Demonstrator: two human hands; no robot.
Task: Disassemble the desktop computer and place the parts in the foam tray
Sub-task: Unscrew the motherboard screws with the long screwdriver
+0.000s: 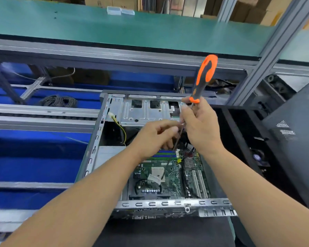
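An open desktop computer case (150,205) lies in front of me with its green motherboard (169,177) exposed. My right hand (202,129) grips the shaft of a long screwdriver just below its orange and black handle (204,77). The shaft (169,157) slants down to the board near the CPU socket. My left hand (155,134) has its fingers curled beside the shaft; the blur hides whether they pinch it. A silver drive cage (143,111) fills the far end of the case.
A black foam tray (239,139) sits to the right of the case, with a dark side panel (296,132) leaning beyond it. A yellow-wired connector (112,115) hangs inside the case. Blue conveyor lanes (34,166) run at the left. A green shelf (114,27) hangs overhead.
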